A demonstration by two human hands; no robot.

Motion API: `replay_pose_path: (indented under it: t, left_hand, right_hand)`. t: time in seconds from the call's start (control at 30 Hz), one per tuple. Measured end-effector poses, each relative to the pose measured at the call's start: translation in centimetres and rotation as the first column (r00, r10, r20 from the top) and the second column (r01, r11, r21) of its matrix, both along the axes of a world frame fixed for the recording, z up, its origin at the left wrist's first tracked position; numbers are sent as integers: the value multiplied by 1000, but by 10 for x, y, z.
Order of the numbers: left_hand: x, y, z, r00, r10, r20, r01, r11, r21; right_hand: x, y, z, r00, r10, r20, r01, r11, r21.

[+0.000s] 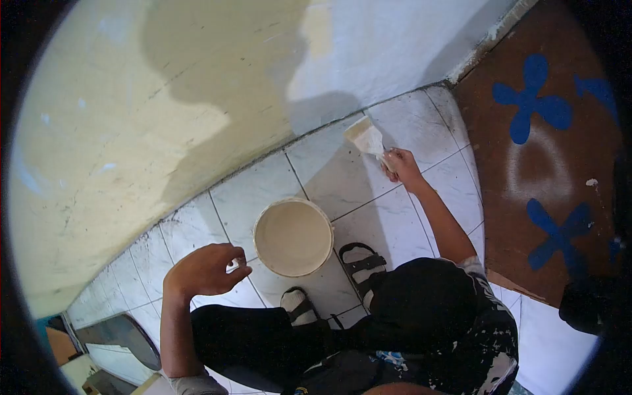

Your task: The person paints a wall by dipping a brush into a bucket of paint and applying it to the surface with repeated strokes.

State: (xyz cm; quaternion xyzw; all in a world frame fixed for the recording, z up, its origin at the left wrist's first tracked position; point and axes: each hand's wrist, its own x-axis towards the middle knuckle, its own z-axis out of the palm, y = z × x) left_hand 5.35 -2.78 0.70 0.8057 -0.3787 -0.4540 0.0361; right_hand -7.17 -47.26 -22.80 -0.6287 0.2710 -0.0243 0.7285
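Observation:
My right hand [399, 166] is closed round the handle of a wide paintbrush [366, 136], its bristles and ferrule coated in pale paint. The brush is over the floor tiles close to the foot of the wall, its bristle end pointing up and left. Left of my feet, a round bucket [294, 237] with a pale, paint-stained inside stands on the floor. My left hand [207, 268] hangs beside the bucket, holding nothing, its fingers loosely curled and the thumb apart from them.
The wall is cream on the left [99, 131] and freshly white on the right [388, 46]. White tiles [250, 184] run along it. A brown panel [520, 171] with blue flower shapes stands at right. My sandalled feet [361, 263] are by the bucket. A dark-rimmed object [141, 342] lies lower left.

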Motion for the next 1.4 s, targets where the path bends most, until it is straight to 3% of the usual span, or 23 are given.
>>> replay_pose_path:
  t: [0.17, 0.47, 0.6, 0.77, 0.9, 0.97, 1.1, 1.13, 1.2, 1.23, 1.3, 1.4]
  left_hand:
    - [-1, -11, 2, 999, 36, 0, -36, 999, 30]
    - [-3, -15, 3, 996, 88, -20, -87, 996, 12]
    - [0, -18, 2, 999, 54, 6, -54, 997, 56]
    - [2, -14, -3, 998, 69, -11, -68, 997, 39]
    - [3, -11, -2, 998, 64, -11, -64, 997, 35]
    - [2, -12, -1, 998, 68, 7, -68, 996, 58]
    - [1, -10, 0, 998, 67, 5, -67, 997, 43]
    - [1, -11, 2, 999, 52, 8, -53, 998, 47]
    - [0, -9, 4, 999, 41, 13, -41, 998, 56]
    - [0, -6, 3, 998, 61, 2, -61, 997, 47]
    - [-1, -5, 4, 996, 84, -8, -84, 996, 36]
    - [-1, -7, 7, 998, 63, 19, -64, 996, 57]
  right_hand:
    - [47, -29, -56, 994, -110, 4, 110, 994, -9]
    - [77, -29, -44, 985, -171, -12, 170, 985, -39]
    - [86, -46, -6, 990, -126, 60, 135, 976, -172]
    - [77, -43, 108, 979, -137, 149, 163, 970, -180]
    - [72, -41, 116, 965, -126, 231, 164, 974, -153]
    - [82, -40, 86, 956, -154, 248, 188, 975, -121]
    - [96, -49, -27, 956, -137, 258, 168, 980, -104]
    - [92, -49, -34, 956, -135, 261, 167, 980, -104]
    - [81, -44, -46, 990, -130, 46, 132, 990, -40]
    - [79, -44, -47, 991, -127, 49, 129, 991, -39]
    - [77, -46, -49, 970, -167, -179, 138, 977, -163]
    - [89, -61, -50, 980, -108, -165, 60, 961, -269]
